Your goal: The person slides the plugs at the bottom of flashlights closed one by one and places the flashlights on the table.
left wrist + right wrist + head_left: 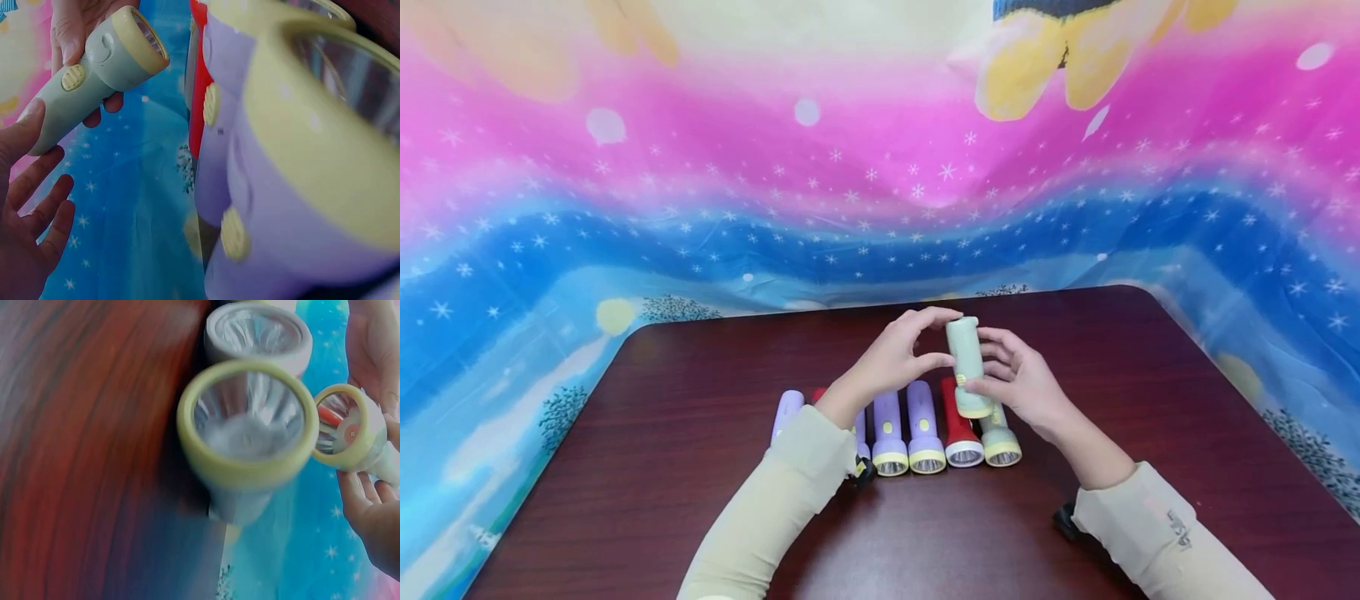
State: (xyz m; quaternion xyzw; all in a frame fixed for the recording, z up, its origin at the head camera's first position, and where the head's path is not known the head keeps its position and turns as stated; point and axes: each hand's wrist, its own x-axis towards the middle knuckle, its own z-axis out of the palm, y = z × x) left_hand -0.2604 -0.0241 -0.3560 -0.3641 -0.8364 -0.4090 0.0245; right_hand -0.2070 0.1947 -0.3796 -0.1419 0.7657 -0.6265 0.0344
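A pale green flashlight (pixel 967 354) with a yellow rim and yellow switch is held up over the right end of a row of flashlights, its lens end down. My left hand (pixel 891 354) pinches its tail between thumb and forefinger; the other fingers are spread in the left wrist view. From the other side, my right hand (pixel 1030 385) grips the body near the head, thumb by the switch. Just beneath and behind it lie a red flashlight (pixel 959 429) and another green flashlight (pixel 1000 437).
Purple flashlights (pixel 926 425) continue the row leftward, lenses facing me. My left forearm partly covers a purple flashlight (pixel 787 410) and a red one at the left end. The dark wooden table (pixel 662 433) meets a patterned cloth backdrop (pixel 865 167) behind.
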